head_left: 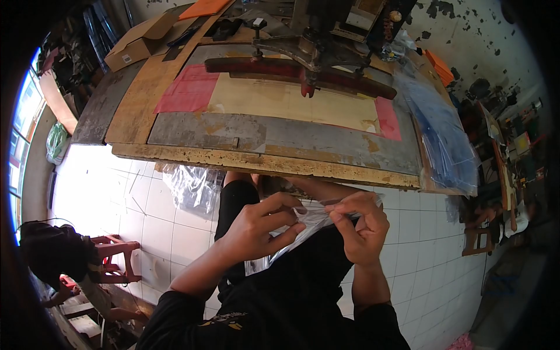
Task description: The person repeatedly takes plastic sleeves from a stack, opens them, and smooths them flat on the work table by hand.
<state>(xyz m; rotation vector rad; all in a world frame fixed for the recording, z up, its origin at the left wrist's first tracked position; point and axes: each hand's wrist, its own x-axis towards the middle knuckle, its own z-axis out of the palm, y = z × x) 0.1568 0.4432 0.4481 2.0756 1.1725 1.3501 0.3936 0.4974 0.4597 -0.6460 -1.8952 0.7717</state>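
Over my lap, a crinkled piece of clear plastic film (315,217) stretches between both hands. My left hand (261,228) has its fingers curled on the film's left part, thumb against it. At the film's other side, my right hand (363,226) pinches it between thumb and fingers. A loose corner of the film hangs down below my left wrist. Whether the film is a bag or a flat sheet, I cannot tell.
Ahead is a worktable (280,158) with a press bar (350,82) above a cream sheet (291,105). Clear plastic sheets (440,131) pile at its right end. A cardboard box (143,44) sits back left. Another person (58,256) is at lower left, near a red stool (119,256).
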